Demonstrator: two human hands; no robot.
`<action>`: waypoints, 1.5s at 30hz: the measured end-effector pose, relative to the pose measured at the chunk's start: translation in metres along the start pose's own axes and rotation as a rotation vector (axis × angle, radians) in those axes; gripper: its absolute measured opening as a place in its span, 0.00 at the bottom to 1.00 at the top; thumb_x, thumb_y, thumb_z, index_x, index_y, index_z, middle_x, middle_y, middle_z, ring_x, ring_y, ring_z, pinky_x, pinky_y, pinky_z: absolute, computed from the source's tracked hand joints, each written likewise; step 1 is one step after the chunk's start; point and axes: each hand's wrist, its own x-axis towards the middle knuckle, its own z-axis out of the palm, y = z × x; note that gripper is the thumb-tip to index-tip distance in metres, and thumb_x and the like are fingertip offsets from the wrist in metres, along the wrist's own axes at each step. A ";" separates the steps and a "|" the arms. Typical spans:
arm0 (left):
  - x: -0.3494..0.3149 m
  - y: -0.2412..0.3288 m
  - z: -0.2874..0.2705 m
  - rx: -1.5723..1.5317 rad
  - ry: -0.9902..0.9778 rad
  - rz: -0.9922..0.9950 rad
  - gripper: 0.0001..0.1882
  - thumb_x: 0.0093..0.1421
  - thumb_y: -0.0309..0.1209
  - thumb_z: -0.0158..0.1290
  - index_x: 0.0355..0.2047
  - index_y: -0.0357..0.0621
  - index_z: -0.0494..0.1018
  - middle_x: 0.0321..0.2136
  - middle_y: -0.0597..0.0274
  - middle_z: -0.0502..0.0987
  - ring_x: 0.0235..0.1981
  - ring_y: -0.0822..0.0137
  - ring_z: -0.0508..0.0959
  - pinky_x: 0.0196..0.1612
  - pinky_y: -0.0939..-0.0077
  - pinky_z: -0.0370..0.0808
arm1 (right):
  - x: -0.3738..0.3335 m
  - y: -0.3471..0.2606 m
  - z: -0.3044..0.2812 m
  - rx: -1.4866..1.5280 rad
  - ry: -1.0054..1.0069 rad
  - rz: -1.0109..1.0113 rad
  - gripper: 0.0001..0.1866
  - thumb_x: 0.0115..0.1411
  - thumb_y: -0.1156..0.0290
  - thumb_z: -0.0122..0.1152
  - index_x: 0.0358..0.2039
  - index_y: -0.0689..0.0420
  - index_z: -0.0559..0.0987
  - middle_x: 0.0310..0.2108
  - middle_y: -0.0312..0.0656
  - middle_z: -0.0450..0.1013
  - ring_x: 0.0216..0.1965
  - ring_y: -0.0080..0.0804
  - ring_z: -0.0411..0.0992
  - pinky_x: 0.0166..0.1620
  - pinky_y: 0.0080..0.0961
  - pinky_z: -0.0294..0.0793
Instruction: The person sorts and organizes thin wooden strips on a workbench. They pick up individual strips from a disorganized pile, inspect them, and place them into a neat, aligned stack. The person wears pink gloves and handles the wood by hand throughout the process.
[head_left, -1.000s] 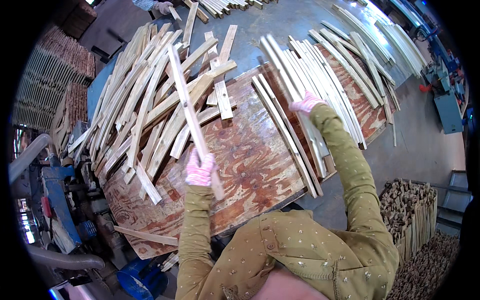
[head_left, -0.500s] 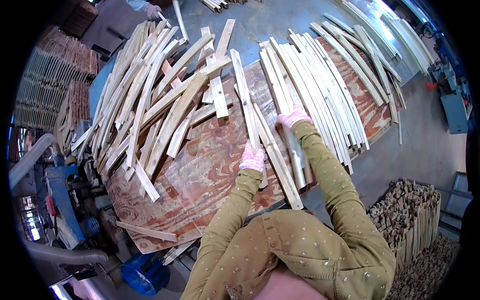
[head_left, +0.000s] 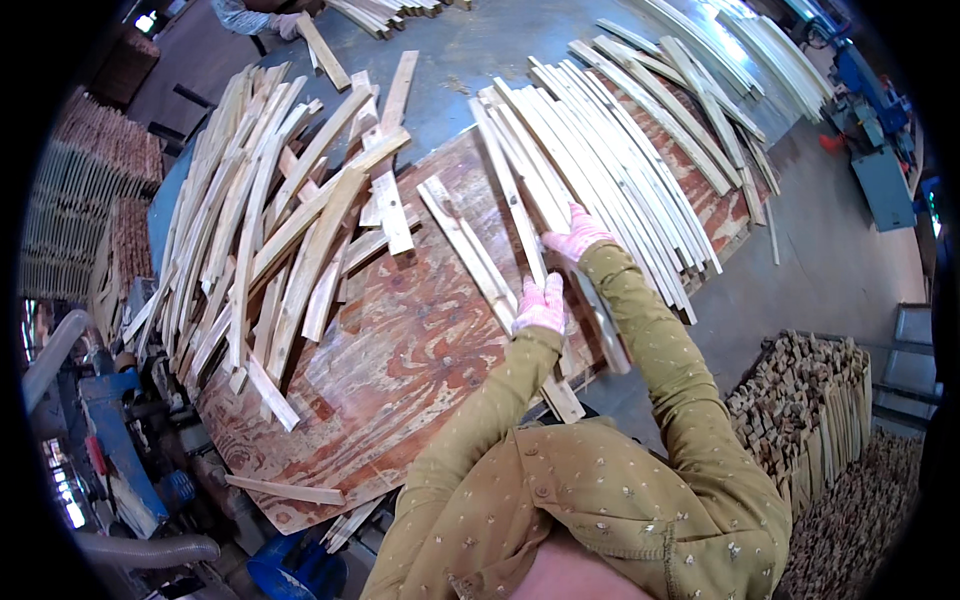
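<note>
My left hand (head_left: 540, 304), in a pink-and-white glove, is closed round the near end of a pale wooden strip (head_left: 512, 190) that points away from me. My right hand (head_left: 582, 235), in a like glove, is closed on another wooden strip (head_left: 598, 312), whose near end is blurred and sticks out toward me. Right of it lies a row of pale strips (head_left: 640, 175), side by side. A separate strip (head_left: 462, 240) lies slantwise on the worn plywood tabletop (head_left: 400, 350), passing beneath my left hand.
A jumbled pile of wooden strips (head_left: 262, 190) covers the table's left. Another person's gloved hand (head_left: 288, 25) is at a board (head_left: 324, 50) at the far left. Blue machinery (head_left: 125, 430) stands left, and a bundle of upright sticks (head_left: 800, 410) right.
My left hand has carried its strip to the right, close beside the one in my right hand. The view has shifted slightly. The other person's board has changed position.
</note>
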 end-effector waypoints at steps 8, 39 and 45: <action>0.001 0.008 0.032 -0.169 0.093 -0.063 0.45 0.44 0.43 0.68 0.55 0.29 0.59 0.45 0.42 0.75 0.47 0.52 0.76 0.52 0.66 0.71 | -0.032 0.045 -0.002 -0.105 -0.043 -0.045 0.24 0.64 0.50 0.43 0.50 0.52 0.76 0.47 0.54 0.73 0.50 0.50 0.71 0.57 0.35 0.66; 0.026 0.058 -0.294 0.575 0.892 0.502 0.28 0.60 0.38 0.51 0.57 0.38 0.63 0.47 0.43 0.74 0.48 0.48 0.75 0.53 0.60 0.70 | -0.072 0.124 0.002 -0.615 0.397 -0.550 0.33 0.56 0.61 0.58 0.61 0.56 0.64 0.61 0.51 0.60 0.62 0.52 0.57 0.64 0.46 0.53; 0.024 0.002 -0.369 1.159 0.458 0.034 0.27 0.55 0.50 0.54 0.50 0.46 0.69 0.44 0.50 0.76 0.44 0.50 0.77 0.45 0.59 0.75 | -0.092 0.037 0.023 -0.458 0.417 -0.767 0.30 0.58 0.63 0.57 0.60 0.57 0.65 0.58 0.52 0.64 0.58 0.53 0.62 0.60 0.46 0.61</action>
